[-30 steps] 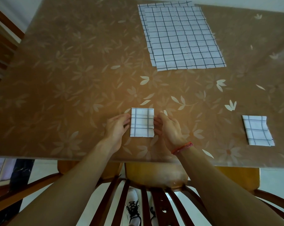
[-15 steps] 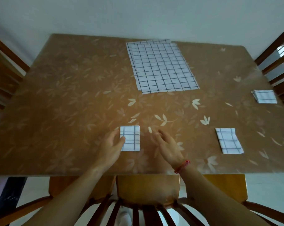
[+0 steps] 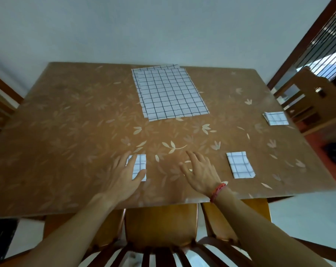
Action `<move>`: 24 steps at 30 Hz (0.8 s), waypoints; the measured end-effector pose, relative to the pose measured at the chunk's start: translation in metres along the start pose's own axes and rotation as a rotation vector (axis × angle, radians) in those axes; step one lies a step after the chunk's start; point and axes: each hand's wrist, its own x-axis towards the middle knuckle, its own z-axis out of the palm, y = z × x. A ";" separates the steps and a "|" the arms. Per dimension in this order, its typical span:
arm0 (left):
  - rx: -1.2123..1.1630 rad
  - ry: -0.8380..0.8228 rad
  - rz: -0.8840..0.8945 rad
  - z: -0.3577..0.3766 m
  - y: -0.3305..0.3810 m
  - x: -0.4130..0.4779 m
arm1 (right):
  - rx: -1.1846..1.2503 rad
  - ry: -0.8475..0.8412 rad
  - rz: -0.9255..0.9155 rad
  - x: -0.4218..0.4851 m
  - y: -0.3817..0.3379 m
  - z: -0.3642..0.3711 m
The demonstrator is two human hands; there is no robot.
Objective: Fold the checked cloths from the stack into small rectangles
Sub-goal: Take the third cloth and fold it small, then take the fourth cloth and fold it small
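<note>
A stack of flat checked cloths (image 3: 169, 93) lies at the far middle of the table (image 3: 66, 132). Near the front edge a small folded checked cloth (image 3: 140, 164) lies under my left hand (image 3: 122, 176), whose straight fingers rest across its left side with the thumb at its near edge. My right hand (image 3: 200, 170) hovers flat just right of it, fingers spread, holding nothing. A second folded cloth (image 3: 240, 164) lies further right, and a third folded cloth (image 3: 276, 118) sits near the right edge.
The table has a brown floral cover. A wooden chair back (image 3: 159, 228) is directly below the near edge, another chair (image 3: 307, 97) stands at the right, and chair parts show at the left. A wall runs behind the table.
My right hand has come off the small folded cloth and shifted right. My left hand has slid onto the cloth. The view has tilted up, showing the wall.
</note>
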 end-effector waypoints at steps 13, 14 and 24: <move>0.029 0.014 0.125 -0.022 0.004 0.017 | -0.108 0.074 -0.002 0.001 -0.015 -0.023; 0.023 0.013 0.134 -0.023 0.004 0.020 | -0.113 0.076 0.003 0.002 -0.016 -0.025; 0.091 -0.010 0.184 -0.024 -0.001 0.076 | -0.235 0.087 0.013 0.043 -0.015 -0.038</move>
